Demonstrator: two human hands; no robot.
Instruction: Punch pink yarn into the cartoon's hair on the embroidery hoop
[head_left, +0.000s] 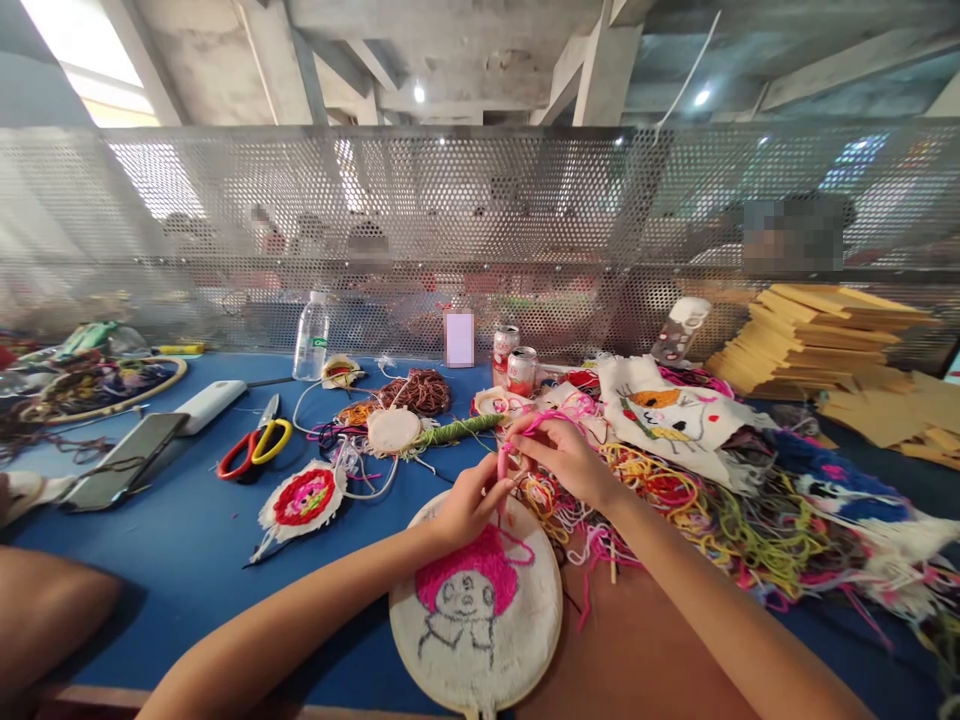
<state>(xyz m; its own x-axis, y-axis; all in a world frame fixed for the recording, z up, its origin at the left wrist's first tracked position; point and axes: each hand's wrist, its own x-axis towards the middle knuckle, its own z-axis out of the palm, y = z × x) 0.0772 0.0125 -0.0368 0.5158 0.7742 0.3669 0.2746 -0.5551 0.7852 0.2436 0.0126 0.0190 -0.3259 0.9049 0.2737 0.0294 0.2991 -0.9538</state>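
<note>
Hoop [529, 625] fronts blue table [187, 540] and perforated screen [420, 230], both hands [472, 508] [566, 458] pinching tool [502, 463] and yarn [538, 421].

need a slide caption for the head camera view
Bare left hand and right hand meet at bright pink yarn over round white hooped cloth, near a tangled multicoloured yarn heap

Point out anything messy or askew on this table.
At right, yarn lies in a tangled, many-coloured heap, strands trailing loosely rather than wound. Behind it, the stack of yellow pieces looks uneven, its layers jutting out.
</note>
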